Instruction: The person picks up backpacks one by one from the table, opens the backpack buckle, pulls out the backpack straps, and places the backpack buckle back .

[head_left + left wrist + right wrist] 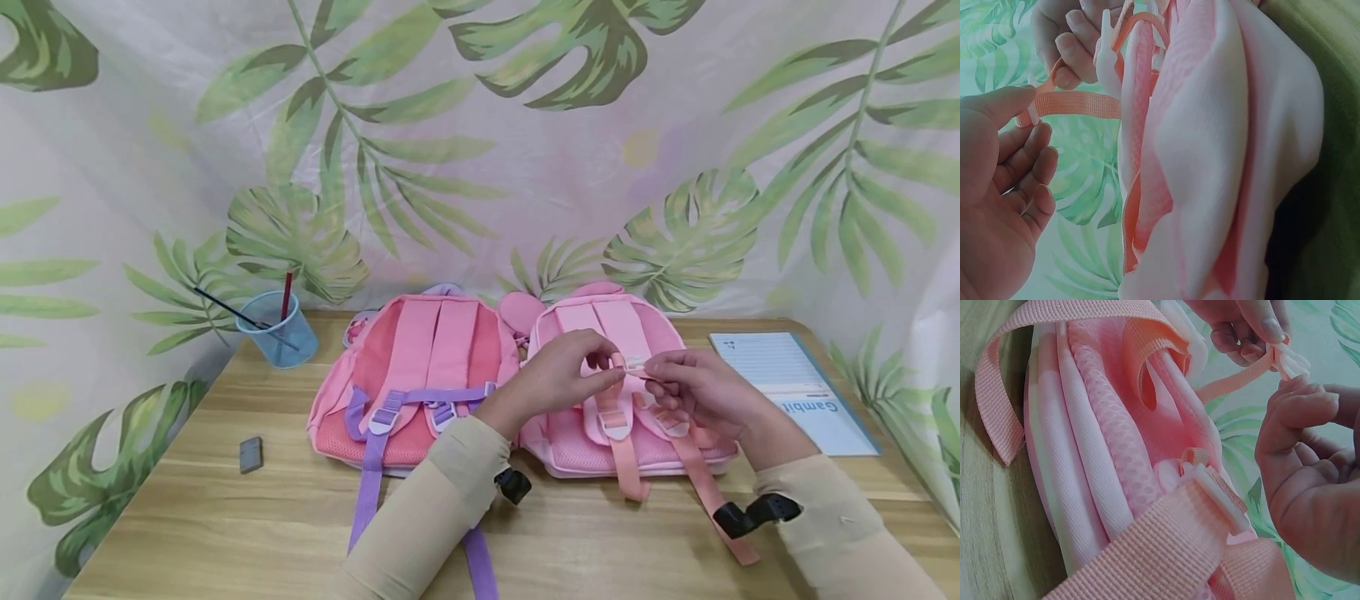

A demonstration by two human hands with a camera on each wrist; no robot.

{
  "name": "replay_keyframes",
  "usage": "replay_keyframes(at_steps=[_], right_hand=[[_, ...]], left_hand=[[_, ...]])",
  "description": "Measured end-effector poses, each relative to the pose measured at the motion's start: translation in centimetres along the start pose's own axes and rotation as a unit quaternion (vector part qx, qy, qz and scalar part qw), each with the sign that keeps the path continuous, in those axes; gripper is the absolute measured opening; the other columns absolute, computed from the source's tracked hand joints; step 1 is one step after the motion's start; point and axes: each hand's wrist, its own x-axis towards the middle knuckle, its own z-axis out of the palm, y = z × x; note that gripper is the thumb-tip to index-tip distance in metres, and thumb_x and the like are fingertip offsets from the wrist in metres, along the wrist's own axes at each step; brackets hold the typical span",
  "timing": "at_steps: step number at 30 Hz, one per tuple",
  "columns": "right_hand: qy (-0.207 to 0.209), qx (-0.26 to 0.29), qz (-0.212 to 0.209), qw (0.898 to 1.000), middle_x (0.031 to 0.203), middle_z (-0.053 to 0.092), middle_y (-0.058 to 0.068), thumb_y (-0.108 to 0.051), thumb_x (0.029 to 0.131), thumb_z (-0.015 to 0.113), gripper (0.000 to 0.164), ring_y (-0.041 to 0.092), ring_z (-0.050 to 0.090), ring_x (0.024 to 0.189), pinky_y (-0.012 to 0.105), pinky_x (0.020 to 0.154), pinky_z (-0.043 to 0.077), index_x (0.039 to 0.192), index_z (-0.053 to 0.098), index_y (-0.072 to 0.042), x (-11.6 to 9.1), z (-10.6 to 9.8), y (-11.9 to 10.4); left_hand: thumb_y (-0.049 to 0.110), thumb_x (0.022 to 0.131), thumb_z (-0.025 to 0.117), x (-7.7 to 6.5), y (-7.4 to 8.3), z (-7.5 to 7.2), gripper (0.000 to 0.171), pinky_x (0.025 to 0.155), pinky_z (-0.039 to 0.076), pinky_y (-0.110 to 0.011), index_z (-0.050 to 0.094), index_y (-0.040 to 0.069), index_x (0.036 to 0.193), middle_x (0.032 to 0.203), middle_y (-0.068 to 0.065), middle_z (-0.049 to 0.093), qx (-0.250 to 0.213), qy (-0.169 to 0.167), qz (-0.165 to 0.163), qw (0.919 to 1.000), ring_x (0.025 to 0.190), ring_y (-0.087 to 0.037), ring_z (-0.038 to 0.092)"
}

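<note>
A pink backpack (558, 446) lies on the table with its shoulder straps facing up. Above it my left hand (562, 375) pinches a small white plastic buckle (1033, 105) between thumb and forefinger, where a narrow peach strap (1082, 104) loops through. My right hand (701, 392) meets it from the other side, its fingertips pinching the end of the same strap beside the buckle. In the right wrist view both sets of fingertips come together at the white piece (1291, 365). Wider peach webbing (1166, 544) hangs from the shoulder straps' adjusters.
Left of it lies another pink backpack (468, 350) with purple straps (367, 492); my left forearm crosses in front. A blue pen cup (288, 346) and a small grey block (251, 455) are farther left. A notebook (810, 417) lies at the right.
</note>
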Motion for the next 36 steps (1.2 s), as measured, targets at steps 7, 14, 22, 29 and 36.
replay_keyframes(at_steps=[7,14,22,29,36], right_hand=[[-0.003,-0.002,-0.004,1.000,0.081,0.067,-0.002,-0.010,0.112,0.052,0.023,0.009,0.058,0.068,0.021,0.058,0.047,0.101,0.072,-0.011,0.5,0.7,-0.1],[0.002,0.032,0.001,0.999,0.084,0.072,-0.002,-0.017,0.115,0.046,0.029,0.007,0.061,0.070,0.021,0.061,0.050,0.099,0.070,-0.012,0.5,1.2,-0.5],[0.042,-0.018,0.022,0.999,0.077,0.067,-0.004,-0.026,0.115,0.052,0.030,0.007,0.059,0.066,0.020,0.057,0.049,0.097,0.074,-0.016,0.5,1.6,-0.9],[0.061,-0.028,0.004,0.998,0.076,0.063,-0.006,-0.017,0.114,0.051,0.028,0.005,0.057,0.066,0.019,0.059,0.051,0.097,0.073,-0.017,0.6,1.5,-0.8],[0.058,-0.011,-0.002,0.998,0.074,0.062,-0.004,-0.014,0.114,0.050,0.030,0.005,0.058,0.065,0.020,0.060,0.052,0.096,0.073,-0.017,0.6,1.6,-0.6]], left_hand=[[0.023,0.105,0.073,0.2,0.1,0.1,0.016,0.086,0.047,-0.017,0.072,0.009,0.111,0.103,-0.003,0.069,-0.006,-0.014,0.000,0.9999,0.097,-0.011,0.061],[0.023,0.105,0.073,0.1,0.1,0.2,0.015,0.087,0.048,-0.017,0.072,0.009,0.111,0.104,-0.002,0.070,0.002,-0.017,-0.006,0.9998,0.097,-0.010,0.061],[0.027,0.104,0.073,0.4,0.4,0.0,0.021,0.087,0.048,-0.018,0.071,0.009,0.114,0.105,-0.002,0.069,0.018,-0.033,-0.016,0.9992,0.098,-0.012,0.062],[0.029,0.100,0.079,0.4,-0.4,0.8,0.032,0.084,0.049,-0.018,0.073,0.007,0.122,0.103,0.000,0.069,0.034,-0.088,-0.062,0.9936,0.091,-0.008,0.060],[0.027,0.100,0.078,0.4,-1.0,2.1,0.020,0.081,0.045,-0.019,0.077,0.012,0.113,0.093,0.004,0.066,0.076,-0.089,-0.053,0.9917,0.087,-0.008,0.057]])
